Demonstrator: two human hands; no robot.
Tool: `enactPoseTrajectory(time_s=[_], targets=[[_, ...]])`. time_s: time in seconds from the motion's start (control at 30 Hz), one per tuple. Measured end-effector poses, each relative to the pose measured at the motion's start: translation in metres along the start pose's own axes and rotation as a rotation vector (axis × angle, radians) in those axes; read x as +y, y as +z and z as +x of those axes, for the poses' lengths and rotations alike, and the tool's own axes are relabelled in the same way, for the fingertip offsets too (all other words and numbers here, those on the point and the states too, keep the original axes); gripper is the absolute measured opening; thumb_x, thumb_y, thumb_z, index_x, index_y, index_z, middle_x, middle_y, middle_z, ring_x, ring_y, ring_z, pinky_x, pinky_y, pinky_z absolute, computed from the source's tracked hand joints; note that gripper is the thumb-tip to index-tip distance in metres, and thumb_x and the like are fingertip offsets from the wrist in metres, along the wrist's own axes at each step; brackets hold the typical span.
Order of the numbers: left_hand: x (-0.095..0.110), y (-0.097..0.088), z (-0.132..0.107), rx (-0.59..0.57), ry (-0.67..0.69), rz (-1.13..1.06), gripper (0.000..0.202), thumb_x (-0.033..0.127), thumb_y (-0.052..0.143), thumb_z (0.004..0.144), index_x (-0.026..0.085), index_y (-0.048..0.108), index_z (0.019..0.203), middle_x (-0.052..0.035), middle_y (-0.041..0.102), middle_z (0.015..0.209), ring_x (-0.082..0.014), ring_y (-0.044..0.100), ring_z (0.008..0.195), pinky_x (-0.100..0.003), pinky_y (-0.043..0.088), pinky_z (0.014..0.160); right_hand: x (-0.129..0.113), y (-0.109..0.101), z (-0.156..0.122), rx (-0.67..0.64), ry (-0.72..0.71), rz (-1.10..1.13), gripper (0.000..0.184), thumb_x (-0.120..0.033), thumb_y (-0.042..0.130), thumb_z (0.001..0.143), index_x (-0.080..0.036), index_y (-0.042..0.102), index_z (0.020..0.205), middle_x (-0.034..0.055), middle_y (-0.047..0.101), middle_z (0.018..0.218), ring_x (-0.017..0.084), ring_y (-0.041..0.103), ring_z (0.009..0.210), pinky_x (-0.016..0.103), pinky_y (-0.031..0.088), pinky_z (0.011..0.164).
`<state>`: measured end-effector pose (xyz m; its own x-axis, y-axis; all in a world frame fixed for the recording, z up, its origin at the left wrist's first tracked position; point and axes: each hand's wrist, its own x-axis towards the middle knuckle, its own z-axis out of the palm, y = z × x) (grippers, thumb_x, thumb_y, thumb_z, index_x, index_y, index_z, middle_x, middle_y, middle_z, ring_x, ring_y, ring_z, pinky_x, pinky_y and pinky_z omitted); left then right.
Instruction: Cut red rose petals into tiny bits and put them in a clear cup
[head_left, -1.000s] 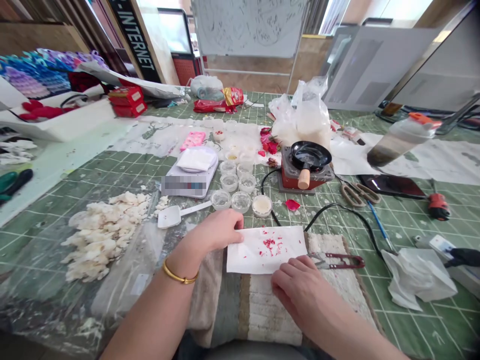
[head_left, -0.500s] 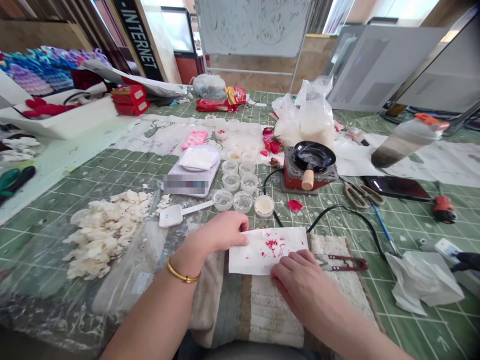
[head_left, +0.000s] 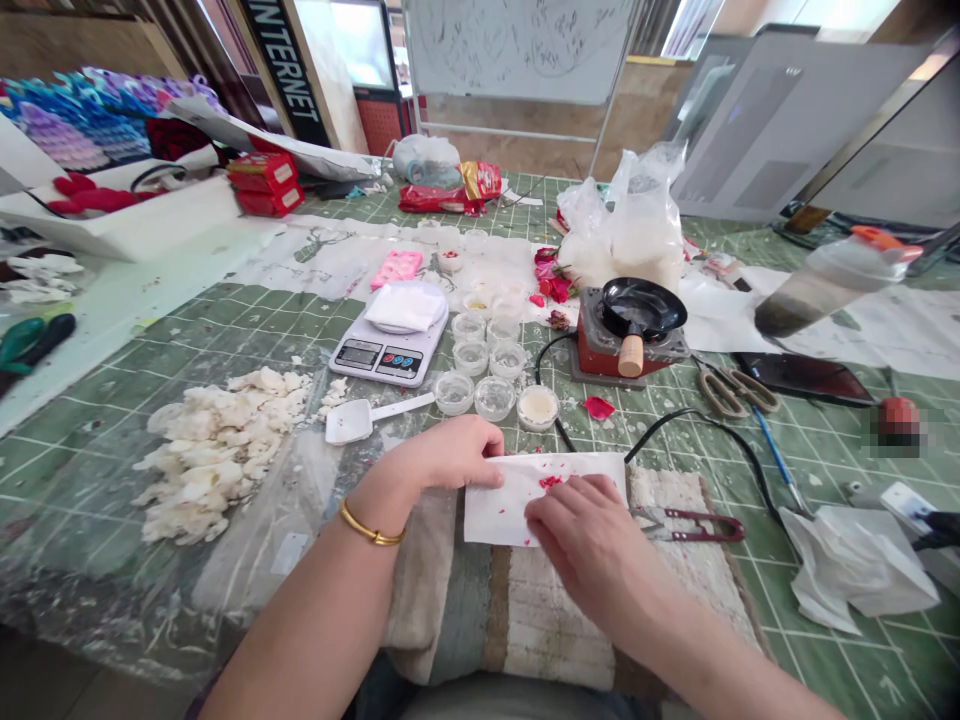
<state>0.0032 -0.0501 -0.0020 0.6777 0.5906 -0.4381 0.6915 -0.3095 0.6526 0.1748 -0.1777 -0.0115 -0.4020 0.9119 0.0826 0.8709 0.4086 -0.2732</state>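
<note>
A small white sheet of paper [head_left: 491, 515] lies over a striped woven cloth [head_left: 559, 610] in front of me. My left hand [head_left: 454, 455] pinches its upper left edge, thumb on top. Red petal bits [head_left: 551, 481] are scattered on the paper. Over its right half is my right hand [head_left: 589, 525], fingers curled together close to the bits; whether anything is between them is hidden. Right of the paper are thread snips [head_left: 694, 525]. Just beyond it stand several clear plastic cups [head_left: 495, 398] and one cup with pale cream contents [head_left: 538, 408].
A black pan [head_left: 643, 308] sits on a small red stove [head_left: 600, 350], its black cord running near the paper. At left are a kitchen scale [head_left: 386, 345], a white scoop [head_left: 349, 422] and a heap of cream flakes [head_left: 217, 450]. Scissors [head_left: 724, 388] and crumpled tissue [head_left: 859, 570] lie at right.
My right hand has moved up and left from the paper's lower edge, over the petal bits, partly covering them. My left hand keeps its hold. The view has shifted slightly.
</note>
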Motion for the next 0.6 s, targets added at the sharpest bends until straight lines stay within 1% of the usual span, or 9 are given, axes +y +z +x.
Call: enactPoseTrajectory(time_s=[0.07, 0.1, 0.17, 0.23, 0.3, 0.37, 0.4, 0.5, 0.6], targets=[[0.002, -0.002, -0.001, 0.004, -0.003, -0.009, 0.013, 0.029, 0.06, 0.063, 0.018, 0.058, 0.07, 0.0035, 0.055, 0.065, -0.0121, 0.046, 0.059, -0.023, 0.03, 0.049, 0.009, -0.009, 0.0, 0.056, 0.026, 0.012, 0.021, -0.008, 0.048, 0.088, -0.02, 0.064, 0.097, 0.0029, 0.069, 0.087, 0.021, 0.059, 0.081, 0.036, 0.037, 0.078], [0.003, -0.003, -0.002, 0.008, -0.006, -0.014, 0.012, 0.029, 0.06, 0.064, 0.018, 0.057, 0.069, 0.0035, 0.055, 0.065, -0.012, 0.046, 0.058, -0.023, 0.03, 0.049, 0.015, -0.014, 0.0, 0.067, 0.037, 0.015, 0.023, -0.009, 0.048, 0.088, -0.021, 0.064, 0.101, 0.0025, 0.07, 0.089, 0.021, 0.06, 0.082, 0.037, 0.037, 0.078], [0.004, -0.005, -0.003, 0.011, -0.01, -0.023, 0.012, 0.028, 0.059, 0.065, 0.018, 0.056, 0.069, 0.0037, 0.054, 0.065, -0.0118, 0.046, 0.059, -0.023, 0.029, 0.049, 0.029, -0.023, -0.001, 0.067, 0.1, 0.004, 0.02, -0.013, 0.049, 0.089, -0.021, 0.066, 0.096, 0.002, 0.071, 0.09, 0.021, 0.061, 0.084, 0.037, 0.039, 0.079], [0.004, -0.006, -0.004, 0.009, -0.015, -0.032, 0.012, 0.028, 0.059, 0.065, 0.018, 0.055, 0.068, 0.0039, 0.054, 0.065, -0.0116, 0.046, 0.059, -0.023, 0.03, 0.05, 0.045, -0.03, -0.003, 0.09, 0.236, -0.018, 0.017, -0.021, 0.049, 0.09, -0.02, 0.066, 0.094, 0.0039, 0.07, 0.095, 0.023, 0.062, 0.088, 0.038, 0.04, 0.08], [0.004, -0.008, -0.004, 0.004, -0.023, -0.041, 0.012, 0.029, 0.059, 0.065, 0.018, 0.055, 0.069, 0.004, 0.054, 0.066, -0.0114, 0.046, 0.06, -0.023, 0.03, 0.051, 0.061, -0.034, -0.004, 0.101, 0.409, -0.008, 0.021, -0.029, 0.05, 0.089, -0.019, 0.065, 0.1, 0.0067, 0.069, 0.099, 0.024, 0.062, 0.089, 0.036, 0.043, 0.077], [0.003, -0.008, -0.004, 0.002, -0.035, -0.047, 0.013, 0.03, 0.059, 0.065, 0.017, 0.056, 0.07, 0.0038, 0.054, 0.066, -0.0116, 0.046, 0.06, -0.023, 0.03, 0.051, 0.073, -0.036, -0.006, 0.054, 0.561, 0.071, 0.029, -0.035, 0.052, 0.086, -0.019, 0.063, 0.107, 0.0076, 0.069, 0.098, 0.023, 0.063, 0.083, 0.035, 0.044, 0.072], [0.003, -0.008, -0.004, 0.002, -0.042, -0.048, 0.014, 0.03, 0.059, 0.065, 0.017, 0.057, 0.07, 0.0035, 0.054, 0.067, -0.0117, 0.046, 0.061, -0.022, 0.03, 0.051, 0.078, -0.035, -0.007, 0.026, 0.608, 0.123, 0.032, -0.037, 0.053, 0.084, -0.02, 0.063, 0.109, 0.0071, 0.069, 0.097, 0.022, 0.063, 0.08, 0.034, 0.045, 0.071], [0.002, -0.008, -0.004, 0.009, -0.074, -0.052, 0.016, 0.032, 0.057, 0.068, 0.017, 0.057, 0.072, 0.002, 0.055, 0.068, -0.012, 0.047, 0.06, -0.022, 0.03, 0.05, 0.085, -0.032, -0.008, -0.017, 0.641, 0.258, 0.037, -0.038, 0.055, 0.08, -0.023, 0.061, 0.113, 0.0046, 0.069, 0.098, 0.019, 0.062, 0.074, 0.031, 0.046, 0.067], [0.002, -0.006, -0.004, 0.013, -0.128, -0.074, 0.018, 0.034, 0.056, 0.069, 0.017, 0.058, 0.075, 0.0017, 0.054, 0.066, -0.0113, 0.045, 0.053, -0.022, 0.029, 0.046, 0.087, -0.026, -0.007, -0.007, 0.654, 0.312, 0.045, -0.037, 0.057, 0.077, -0.023, 0.058, 0.12, 0.0052, 0.069, 0.104, 0.019, 0.062, 0.078, 0.031, 0.045, 0.068]])
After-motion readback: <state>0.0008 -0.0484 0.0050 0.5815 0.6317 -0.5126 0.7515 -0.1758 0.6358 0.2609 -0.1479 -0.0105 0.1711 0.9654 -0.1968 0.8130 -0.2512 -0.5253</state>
